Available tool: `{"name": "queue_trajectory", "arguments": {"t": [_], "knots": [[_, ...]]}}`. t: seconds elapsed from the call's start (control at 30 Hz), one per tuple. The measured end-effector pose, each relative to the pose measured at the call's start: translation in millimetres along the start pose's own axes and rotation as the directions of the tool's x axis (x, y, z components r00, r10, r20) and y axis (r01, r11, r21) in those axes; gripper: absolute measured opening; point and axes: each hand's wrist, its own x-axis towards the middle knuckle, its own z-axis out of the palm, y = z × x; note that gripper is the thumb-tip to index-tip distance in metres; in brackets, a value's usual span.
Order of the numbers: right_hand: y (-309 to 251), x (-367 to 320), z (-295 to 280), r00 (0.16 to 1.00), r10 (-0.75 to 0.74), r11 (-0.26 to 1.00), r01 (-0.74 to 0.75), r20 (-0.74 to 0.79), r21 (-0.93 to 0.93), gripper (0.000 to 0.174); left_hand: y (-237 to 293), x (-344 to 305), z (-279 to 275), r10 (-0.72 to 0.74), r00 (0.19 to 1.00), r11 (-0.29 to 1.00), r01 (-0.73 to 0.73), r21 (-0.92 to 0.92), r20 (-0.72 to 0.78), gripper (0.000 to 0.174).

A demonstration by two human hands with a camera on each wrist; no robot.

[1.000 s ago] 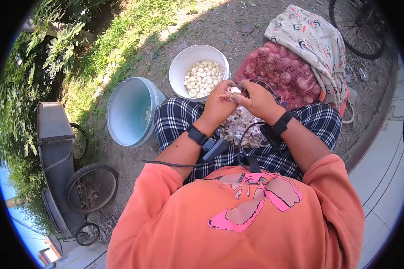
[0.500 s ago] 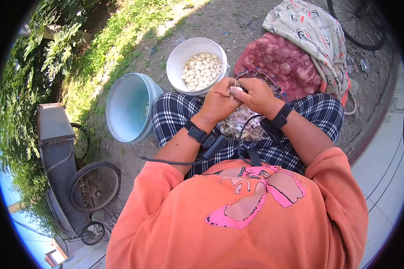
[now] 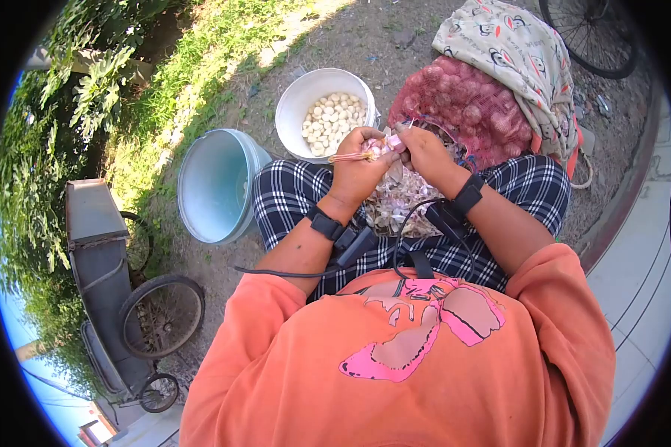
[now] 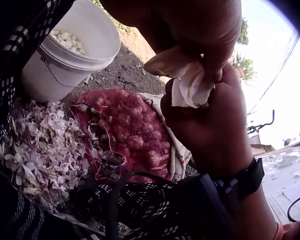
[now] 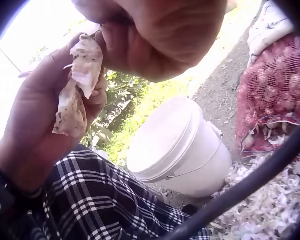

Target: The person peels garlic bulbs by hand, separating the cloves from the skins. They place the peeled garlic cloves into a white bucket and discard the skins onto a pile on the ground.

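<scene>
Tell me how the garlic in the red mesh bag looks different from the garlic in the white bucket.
The bulbs in the red mesh bag look pinkish and unpeeled; the cloves in the white bucket are bare and creamy white. The bulbs look larger and whole, while the cloves are small, separate pieces. The bulbs press against soft netting, but the cloves lie loose inside rigid walls. Both are heaped up outdoors.
</scene>
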Motion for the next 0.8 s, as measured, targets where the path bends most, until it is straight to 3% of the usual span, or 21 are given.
{"name": "queue_trajectory", "arguments": {"t": [0.13,0.2,0.23,0.3,0.37,0.4,0.43,0.47,0.5,0.53,0.57,0.63,0.67,0.73,0.8], "knots": [[-10,-4,6,0.992,-0.085,0.993,0.077,-0.090,-0.088,0.025,-7,-2,2,-0.028,0.999,0.999,0.029,0.030,-0.021,0.028],[-6,-4,6,0.906,-0.416,0.851,0.359,-0.075,-0.382,0.027,-7,0,3,-0.021,0.999,1.000,0.022,0.018,-0.043,0.026],[-5,-5,7,0.906,-0.416,0.851,0.359,-0.075,-0.382,0.027,-9,0,2,-0.030,0.998,0.999,0.031,0.030,-0.053,0.025],[-8,-7,10,0.926,-0.369,0.868,0.374,0.080,-0.327,0.027,-8,1,1,-0.037,0.997,0.998,0.040,0.045,-0.065,0.025],[1,-4,12,0.907,-0.421,0.853,0.399,0.010,-0.336,0.026,-5,0,0,-0.201,0.979,0.958,0.191,-0.213,-0.027,0.025],[-3,-3,9,0.982,-0.191,0.962,0.188,0.006,-0.197,0.027,-4,0,-1,-0.200,0.979,0.959,0.189,-0.213,-0.028,0.025],[-6,-2,7,0.998,0.049,0.997,-0.046,0.037,-0.058,0.028,-3,0,-2,-0.233,0.972,0.908,0.226,-0.352,0.024,0.025],[-8,-1,6,0.998,0.046,0.997,-0.044,0.035,-0.058,0.028,-2,1,-4,-0.257,0.963,0.836,0.264,-0.482,0.082,0.026],[-10,0,6,0.991,0.116,0.956,-0.130,0.068,0.262,0.030,-2,2,-5,-0.255,0.963,0.836,0.263,-0.481,0.084,0.026],[-11,0,5,0.978,0.172,0.809,-0.210,0.121,0.550,0.031,-1,3,-6,-0.293,0.953,0.773,0.284,-0.568,0.078,0.027],[-15,0,3,0.978,0.170,0.810,-0.208,0.119,0.549,0.031,0,4,-7,-0.329,0.941,0.701,0.297,-0.649,0.076,0.028],[-23,-1,-4,0.971,0.151,0.652,-0.240,0.187,0.719,0.037,-9,6,-9,-0.350,0.936,0.714,0.297,-0.634,0.044,0.029],[-27,0,-10,0.970,0.134,0.636,-0.240,0.201,0.733,0.040,-13,8,-14,-0.403,0.915,0.734,0.318,-0.600,-0.007,0.028],[-34,-2,-18,0.966,0.133,0.650,-0.255,0.224,0.715,0.041,-23,10,-21,-0.501,0.862,0.749,0.391,-0.535,-0.072,0.029],[-33,-3,-19,0.955,0.108,0.709,-0.269,0.277,0.652,0.036,0,11,-18,-0.418,0.909,0.792,0.368,-0.487,0.008,0.032]]}}
